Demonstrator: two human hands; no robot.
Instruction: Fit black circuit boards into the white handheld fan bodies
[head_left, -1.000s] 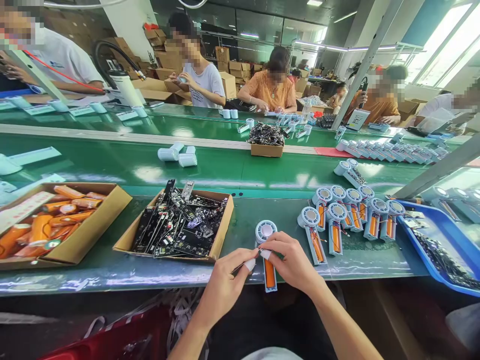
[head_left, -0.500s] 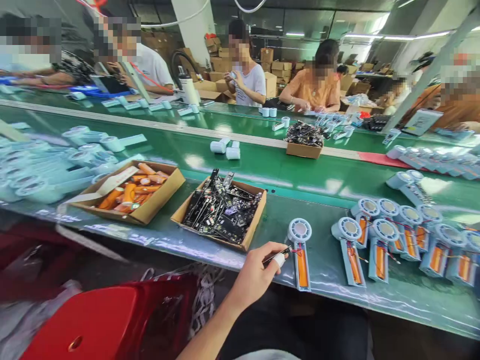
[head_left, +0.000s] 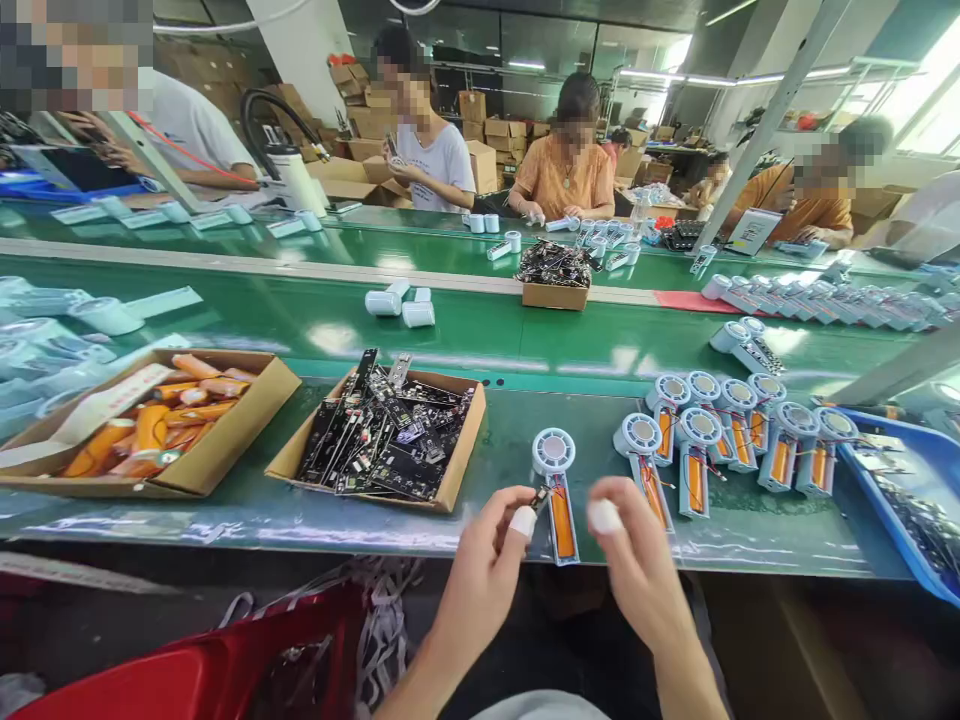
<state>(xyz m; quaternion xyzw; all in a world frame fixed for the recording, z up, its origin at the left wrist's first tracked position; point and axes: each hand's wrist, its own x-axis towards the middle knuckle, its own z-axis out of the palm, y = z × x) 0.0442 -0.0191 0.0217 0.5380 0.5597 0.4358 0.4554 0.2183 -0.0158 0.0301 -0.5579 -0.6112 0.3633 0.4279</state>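
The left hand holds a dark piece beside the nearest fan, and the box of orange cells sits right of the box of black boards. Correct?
Wrong side: the head view shows the box of orange cells left of the box of black boards. The rest stands.

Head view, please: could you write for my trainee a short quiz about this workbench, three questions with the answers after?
1. Which hand holds the small dark board?
2. True or false: the single light-blue unit directly in front of the person lies with its round end away from them.
3. Of the two near cardboard boxes, what fills the right one?
A) orange cylinders
B) black circuit boards
C) light-blue cups

Key: 1. the left hand; 2. true; 3. B
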